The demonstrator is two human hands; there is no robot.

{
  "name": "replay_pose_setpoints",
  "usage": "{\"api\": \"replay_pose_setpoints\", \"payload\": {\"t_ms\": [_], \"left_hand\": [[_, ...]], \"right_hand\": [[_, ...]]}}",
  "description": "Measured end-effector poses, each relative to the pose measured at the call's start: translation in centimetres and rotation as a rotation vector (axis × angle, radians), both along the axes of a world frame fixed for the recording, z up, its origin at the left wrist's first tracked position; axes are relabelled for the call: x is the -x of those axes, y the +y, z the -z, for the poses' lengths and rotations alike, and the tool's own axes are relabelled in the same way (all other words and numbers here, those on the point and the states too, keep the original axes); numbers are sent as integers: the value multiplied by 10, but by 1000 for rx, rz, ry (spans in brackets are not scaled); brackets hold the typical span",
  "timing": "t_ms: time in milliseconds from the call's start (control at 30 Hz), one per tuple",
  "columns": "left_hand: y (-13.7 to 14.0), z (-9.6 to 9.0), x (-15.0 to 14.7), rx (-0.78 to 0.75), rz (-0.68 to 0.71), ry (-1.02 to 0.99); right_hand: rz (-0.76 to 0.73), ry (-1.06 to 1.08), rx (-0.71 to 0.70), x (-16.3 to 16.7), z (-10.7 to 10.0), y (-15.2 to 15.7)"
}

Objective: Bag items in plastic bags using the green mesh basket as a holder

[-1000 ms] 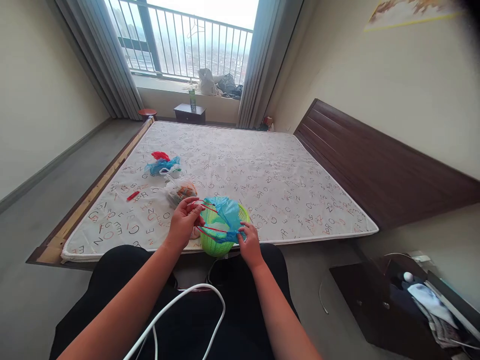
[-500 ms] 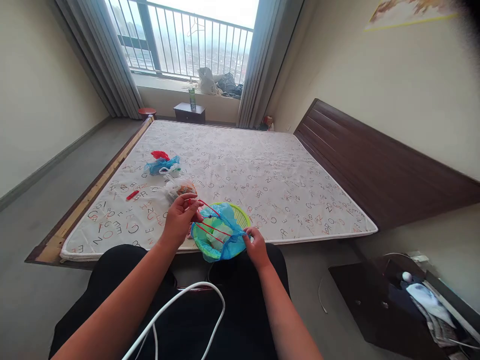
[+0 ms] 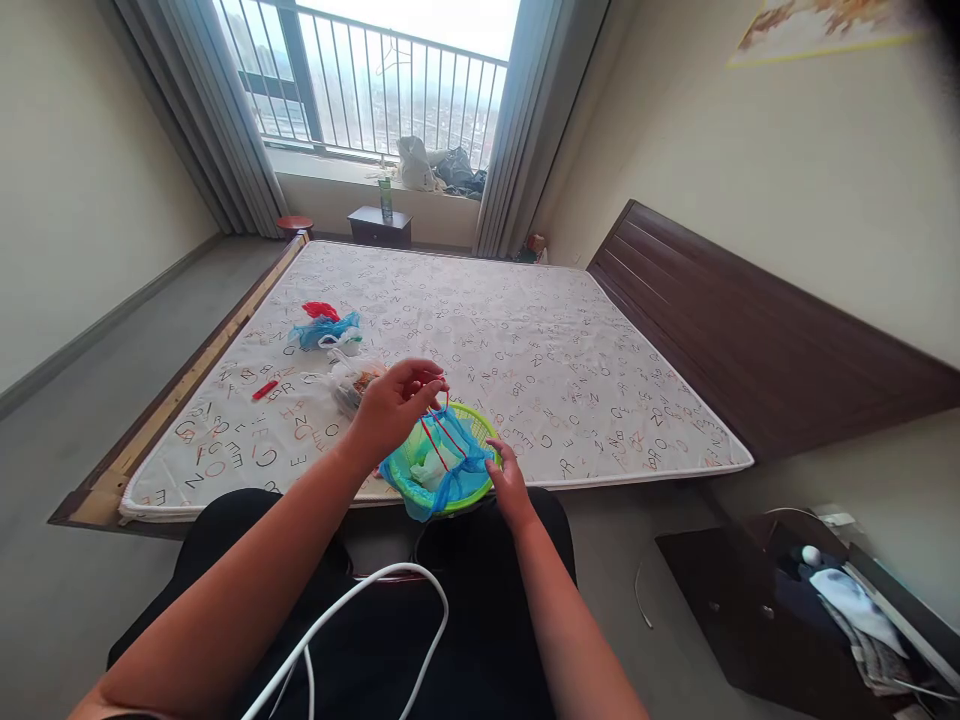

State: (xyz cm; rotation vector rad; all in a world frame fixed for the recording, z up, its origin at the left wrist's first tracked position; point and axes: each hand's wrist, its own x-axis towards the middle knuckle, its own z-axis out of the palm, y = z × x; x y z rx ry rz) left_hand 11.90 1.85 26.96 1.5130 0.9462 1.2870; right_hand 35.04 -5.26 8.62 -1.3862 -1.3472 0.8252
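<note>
A yellow-green basket (image 3: 486, 425) rests on my lap at the mattress edge, with a thin blue plastic bag (image 3: 466, 472) lining it and draped over its near rim. Pale crumpled plastic (image 3: 431, 468) lies inside. My left hand (image 3: 397, 405) is raised over the basket's far left side, fingers pinched on a thin red cord (image 3: 437, 440). Two strands of the cord slant down from the fingers into the bag. At the right rim, my right hand (image 3: 511, 482) grips the blue bag's edge between thumb and fingers.
On the mattress (image 3: 555, 350) lie a clear bag with contents (image 3: 349, 385), a blue bag (image 3: 326, 328), a red bag (image 3: 320, 310) and a small red object (image 3: 265, 389). A white cable (image 3: 360, 580) loops before my body. Right of me stands a dark cabinet (image 3: 720, 600).
My left hand has moved right and slightly up with the red cord, now over the basket. The cord strands hang steeper and shorter. My right hand stays at the rim.
</note>
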Motion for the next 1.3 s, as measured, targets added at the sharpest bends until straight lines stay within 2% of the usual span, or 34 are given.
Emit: {"api": "replay_pose_setpoints", "payload": {"t_ms": [133, 200, 300, 367, 467, 600, 700, 767, 800, 867, 933, 1067, 1167, 1300], "left_hand": [[0, 2, -12, -10, 101, 156], [-3, 10, -16, 0, 153, 205], [-12, 23, -19, -16, 219, 270], [-18, 29, -17, -37, 237, 325], [-23, 32, -9, -30, 196, 393], [-23, 38, 18, 137, 82, 353], [-18, 55, 55, 253, 16, 533], [-14, 73, 82, 304, 47, 657], [-11, 82, 95, 346, 61, 641], [-9, 98, 117, 436, 100, 470], [-9, 106, 131, 527, 124, 200], [-17, 99, 136, 573, 184, -336], [-21, 85, 125, 520, 252, -621], [-20, 76, 107, 463, 221, -812]], "right_hand": [[103, -117, -155, 7, -43, -3], [60, -103, -203, 17, -70, -3], [-62, 16, -101, 34, -100, 2], [-147, 84, -7, 41, -111, 6], [-193, 83, 61, 38, -117, 11], [-35, 145, 52, 15, -114, 12], [139, 422, -9, -4, -110, 15], [244, 637, 1, -18, -106, 18], [277, 716, 28, -26, -105, 18], [284, 795, 114, -41, -101, 18], [219, 805, 212, -55, -97, 15], [27, 840, 356, -69, -92, 4], [-61, 911, 322, -66, -92, -2], [-96, 1021, 207, -54, -95, 0]]}}
